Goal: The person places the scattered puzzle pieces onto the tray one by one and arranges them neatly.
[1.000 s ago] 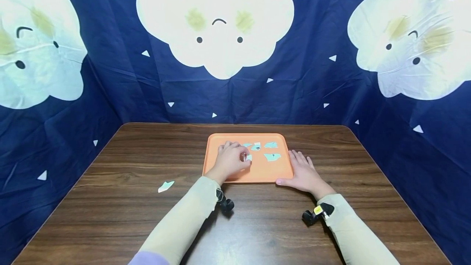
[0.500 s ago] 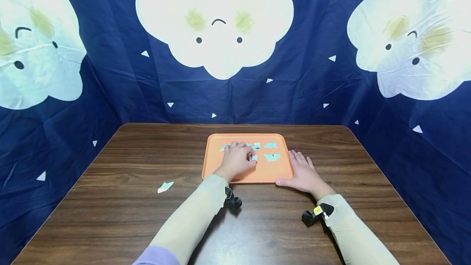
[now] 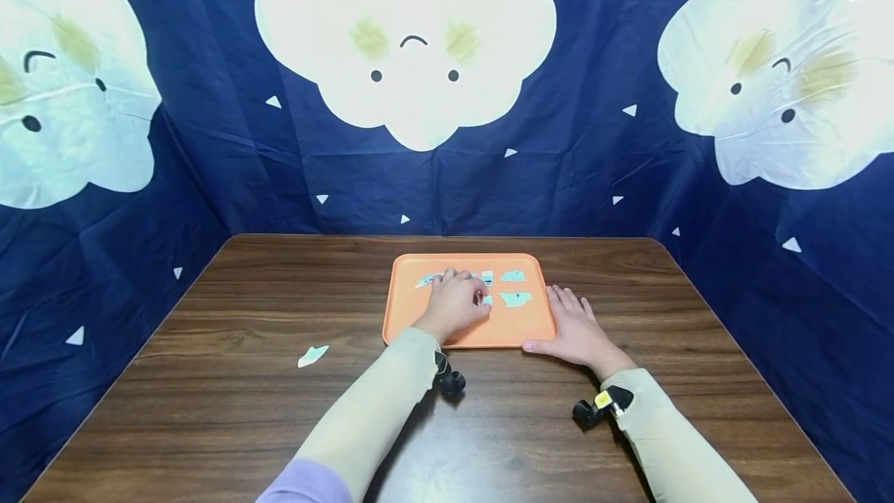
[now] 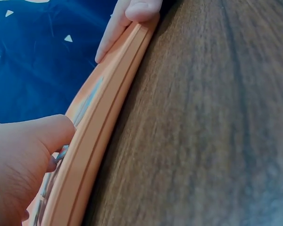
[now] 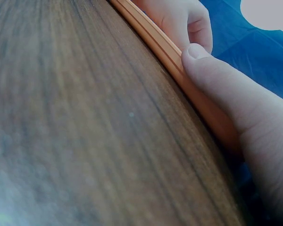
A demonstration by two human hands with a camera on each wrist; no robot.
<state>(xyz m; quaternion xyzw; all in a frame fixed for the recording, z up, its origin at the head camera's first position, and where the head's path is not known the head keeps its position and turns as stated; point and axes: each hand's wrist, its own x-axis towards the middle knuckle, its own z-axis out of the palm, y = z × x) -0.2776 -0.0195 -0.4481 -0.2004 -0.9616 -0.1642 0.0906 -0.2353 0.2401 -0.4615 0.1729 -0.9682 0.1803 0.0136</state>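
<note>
An orange tray (image 3: 517, 326) lies on the wooden table, with torn scraps of pale green and white paper on it. My left hand (image 3: 455, 306) is over the middle of the tray, its thumb and index finger pinching a torn paper piece (image 3: 486, 300). The left wrist view shows this hand (image 4: 28, 155) low against the tray's surface. At the tray's front right corner rests my right hand (image 3: 576, 332), its fingers straight along the right side and its thumb (image 5: 196, 61) touching the front rim. The left hand partly covers some scraps.
Two paper scraps lie on the tray's right side, one behind (image 3: 513, 275) and one in front (image 3: 515, 300). Another torn scrap (image 3: 313, 355) lies on the table (image 3: 209, 410) left of the tray. A blue cloth with white clouds hangs around the table.
My left hand has slid to the right across the tray with the pinched paper piece, uncovering a scrap at the back left. The right hand has stayed at the corner.
</note>
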